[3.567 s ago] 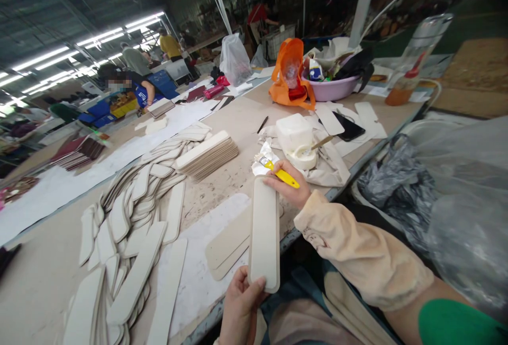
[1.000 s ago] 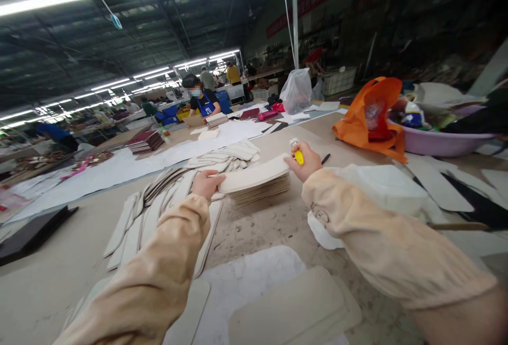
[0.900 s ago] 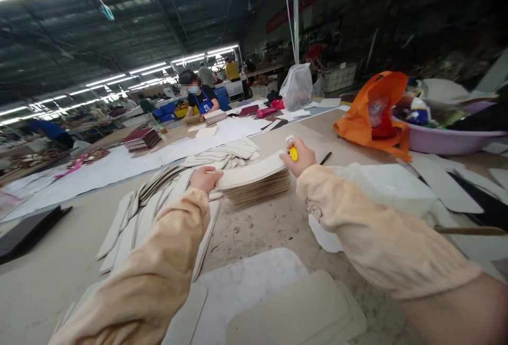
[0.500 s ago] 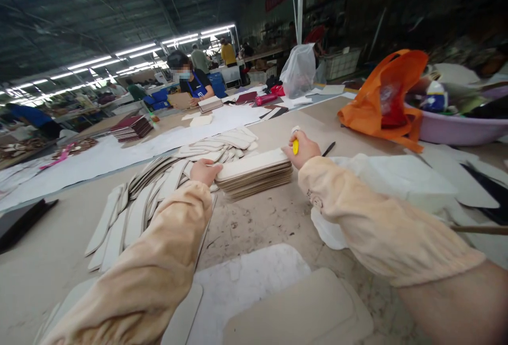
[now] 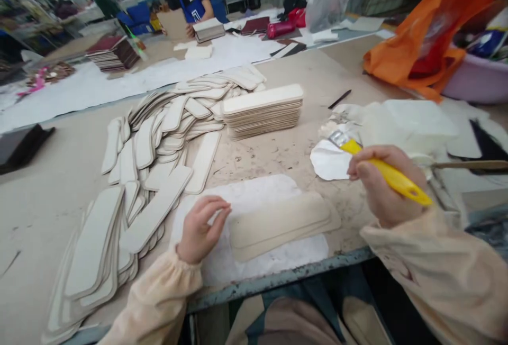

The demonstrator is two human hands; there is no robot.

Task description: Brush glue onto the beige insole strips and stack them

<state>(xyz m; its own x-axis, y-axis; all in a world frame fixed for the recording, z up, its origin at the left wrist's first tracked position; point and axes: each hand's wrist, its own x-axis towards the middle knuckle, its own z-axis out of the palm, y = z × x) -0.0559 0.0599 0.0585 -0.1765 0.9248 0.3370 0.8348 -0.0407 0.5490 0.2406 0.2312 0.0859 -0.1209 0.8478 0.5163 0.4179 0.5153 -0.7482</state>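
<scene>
- Right hand (image 5: 383, 197): closed around a yellow brush (image 5: 397, 180).
- Left hand (image 5: 202, 228): half open, empty, near beige strips (image 5: 278, 223) on white paper (image 5: 256, 189).
- Farther back: a neat stack (image 5: 262, 115) on the table (image 5: 270, 159).

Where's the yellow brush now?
Head view, right of centre: the yellow brush is in the right hand, bristle end pointing up-left, by the small white sheet.
</scene>
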